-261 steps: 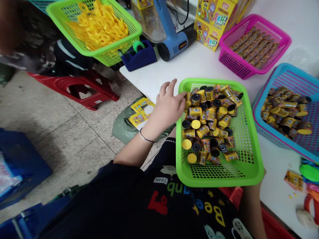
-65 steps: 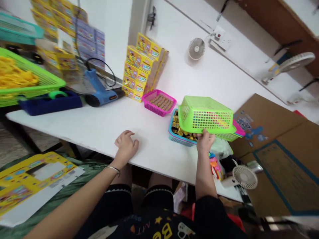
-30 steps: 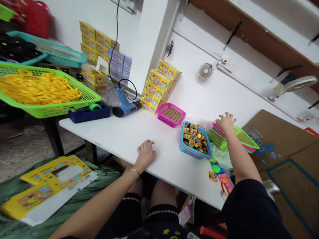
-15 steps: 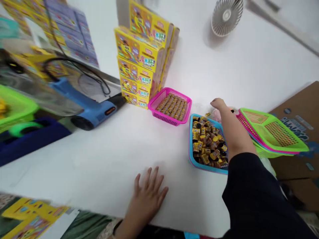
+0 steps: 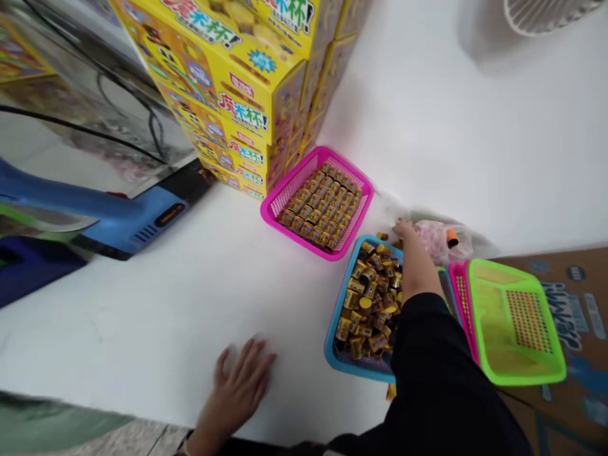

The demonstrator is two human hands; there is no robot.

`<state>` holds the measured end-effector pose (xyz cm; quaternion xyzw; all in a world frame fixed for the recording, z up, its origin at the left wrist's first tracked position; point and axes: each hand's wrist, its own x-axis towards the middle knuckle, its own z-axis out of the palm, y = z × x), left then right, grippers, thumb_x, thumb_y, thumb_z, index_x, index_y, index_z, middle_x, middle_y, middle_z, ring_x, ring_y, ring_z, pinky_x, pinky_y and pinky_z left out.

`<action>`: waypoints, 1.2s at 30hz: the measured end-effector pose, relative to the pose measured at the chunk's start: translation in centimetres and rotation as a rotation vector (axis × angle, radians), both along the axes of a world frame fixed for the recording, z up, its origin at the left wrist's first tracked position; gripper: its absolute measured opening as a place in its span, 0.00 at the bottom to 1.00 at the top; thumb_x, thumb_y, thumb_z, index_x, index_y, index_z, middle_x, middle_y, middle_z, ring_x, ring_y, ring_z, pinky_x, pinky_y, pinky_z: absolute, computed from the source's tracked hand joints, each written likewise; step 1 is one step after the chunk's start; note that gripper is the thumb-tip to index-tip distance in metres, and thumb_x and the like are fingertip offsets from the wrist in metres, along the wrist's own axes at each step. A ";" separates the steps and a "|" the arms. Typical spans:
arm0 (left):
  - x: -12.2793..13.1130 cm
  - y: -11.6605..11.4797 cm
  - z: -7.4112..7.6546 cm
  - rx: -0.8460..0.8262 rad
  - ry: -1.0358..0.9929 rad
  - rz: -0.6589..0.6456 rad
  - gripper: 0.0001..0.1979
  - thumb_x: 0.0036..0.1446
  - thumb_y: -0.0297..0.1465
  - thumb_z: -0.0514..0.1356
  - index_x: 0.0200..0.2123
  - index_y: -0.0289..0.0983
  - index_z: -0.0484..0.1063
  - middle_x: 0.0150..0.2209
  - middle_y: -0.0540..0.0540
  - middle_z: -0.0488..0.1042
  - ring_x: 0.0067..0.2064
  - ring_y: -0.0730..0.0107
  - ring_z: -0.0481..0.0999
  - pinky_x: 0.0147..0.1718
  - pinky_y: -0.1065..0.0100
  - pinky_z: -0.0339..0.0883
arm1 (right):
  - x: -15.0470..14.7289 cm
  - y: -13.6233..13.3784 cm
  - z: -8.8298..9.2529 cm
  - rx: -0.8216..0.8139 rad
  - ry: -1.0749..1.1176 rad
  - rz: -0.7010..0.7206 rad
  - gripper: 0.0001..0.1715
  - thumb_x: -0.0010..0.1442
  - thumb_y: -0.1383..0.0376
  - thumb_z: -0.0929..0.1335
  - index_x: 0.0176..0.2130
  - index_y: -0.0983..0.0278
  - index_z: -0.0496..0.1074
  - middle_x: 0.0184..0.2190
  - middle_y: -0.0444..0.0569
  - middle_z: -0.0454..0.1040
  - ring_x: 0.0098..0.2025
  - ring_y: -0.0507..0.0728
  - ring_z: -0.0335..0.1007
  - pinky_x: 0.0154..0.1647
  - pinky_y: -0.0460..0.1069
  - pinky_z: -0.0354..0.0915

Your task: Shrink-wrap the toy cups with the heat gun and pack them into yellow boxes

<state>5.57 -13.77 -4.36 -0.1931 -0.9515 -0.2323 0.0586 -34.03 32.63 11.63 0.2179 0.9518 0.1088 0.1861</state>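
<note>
Reaches with the right hand (image 5: 403,229), right of centre, across the blue basket (image 5: 351,368) of small yellow cylinders (image 5: 368,304) to beyond its upper rim, close to loose cylinders (image 5: 382,235) and a clear bag (image 5: 432,240). Cannot tell the state of the right grip, too small and partly hidden. Rests the left hand (image 5: 240,383) palm down at lower centre, with fingers spread, on the white desk (image 5: 190,316), near its front edge. Leaves wide desk surface between there and the blue tool (image 5: 128,218) at left. Bounded by the pink basket (image 5: 294,235) at centre and the green basket (image 5: 498,335) at right.
</note>
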 end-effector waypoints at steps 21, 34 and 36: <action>0.0 -1.4 0.0 0.048 -0.403 -0.063 0.23 0.61 0.36 0.56 0.57 0.57 0.75 0.63 0.49 0.76 0.68 0.43 0.70 0.73 0.35 0.34 | -1.0 -3.8 -1.4 -0.526 -0.076 -0.330 0.15 0.60 0.67 0.75 0.46 0.70 0.76 0.39 0.51 0.78 0.38 0.54 0.77 0.41 0.50 0.76; -0.9 -1.0 1.0 -0.004 -0.349 -0.109 0.20 0.61 0.35 0.57 0.54 0.50 0.79 0.64 0.43 0.75 0.68 0.44 0.69 0.72 0.35 0.37 | 22.5 -8.8 7.0 -0.507 0.680 -0.122 0.36 0.53 0.52 0.74 0.57 0.63 0.71 0.67 0.64 0.56 0.73 0.70 0.53 0.75 0.65 0.53; -1.0 -0.8 1.4 0.008 -0.352 -0.107 0.19 0.61 0.35 0.59 0.54 0.47 0.80 0.65 0.40 0.74 0.69 0.45 0.68 0.73 0.36 0.37 | 23.3 -10.2 7.0 -0.546 0.712 -0.070 0.32 0.57 0.51 0.72 0.57 0.62 0.71 0.65 0.64 0.60 0.71 0.70 0.56 0.74 0.66 0.53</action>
